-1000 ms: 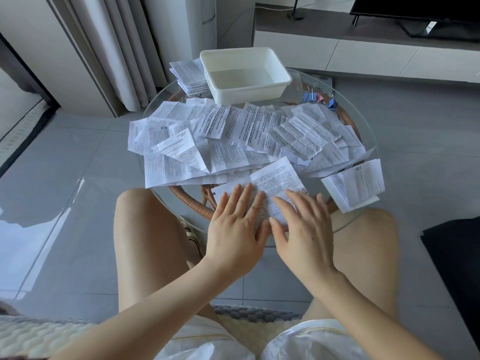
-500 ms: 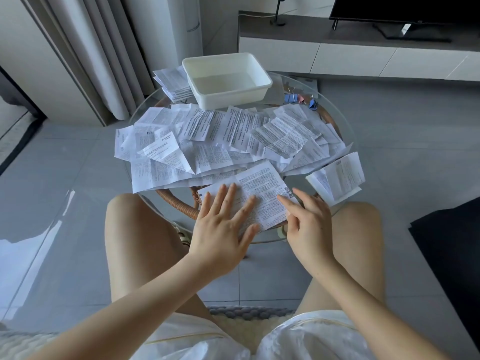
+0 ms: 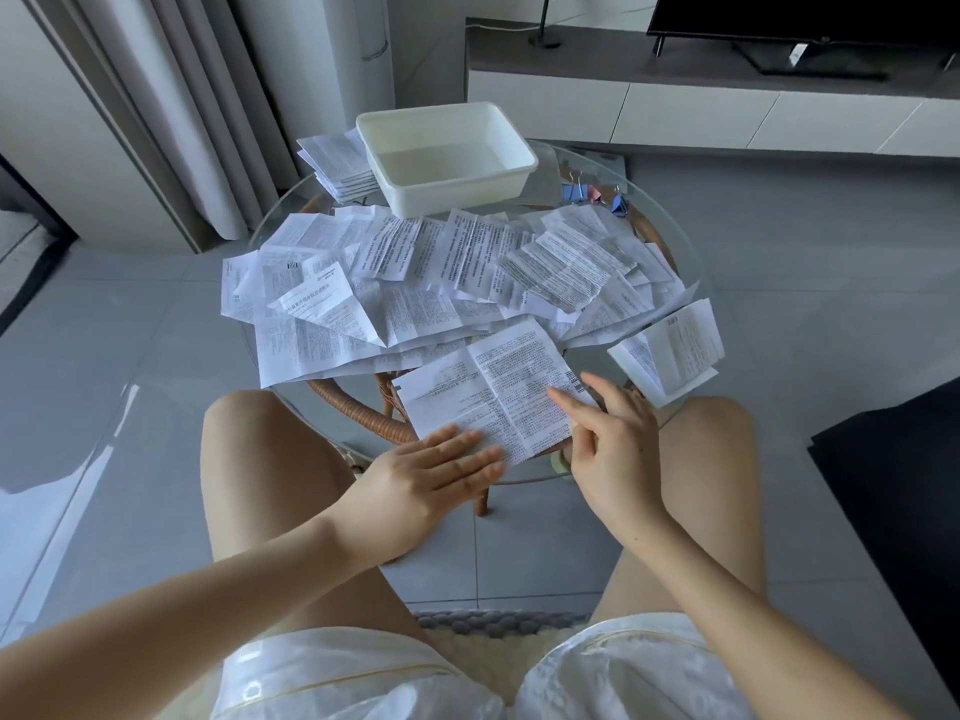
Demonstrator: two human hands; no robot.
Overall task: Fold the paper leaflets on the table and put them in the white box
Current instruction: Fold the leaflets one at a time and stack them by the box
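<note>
The left hand (image 3: 441, 475) lies spread flat on the creased white printed leaflet (image 3: 493, 397) at the round glass desk's (image 3: 691, 262) near edge, pinning it; the right hand (image 3: 613, 439), fingers loosely open, touches its right edge, probably to fold. The white plastic box (image 3: 519, 174) waits empty beyond.

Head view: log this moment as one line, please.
stage: flattening leaflet | left hand: flat on near corner | right hand: fingertips at right edge | white box: empty | pile: unfolded

One head cam, wide-angle, looking fwd and steeply down from close above the lap. Near: knees, both forearms. Mid: round glass table (image 3: 670, 283). Far: TV cabinet (image 3: 701, 111), curtain (image 3: 171, 111) far left.
</note>
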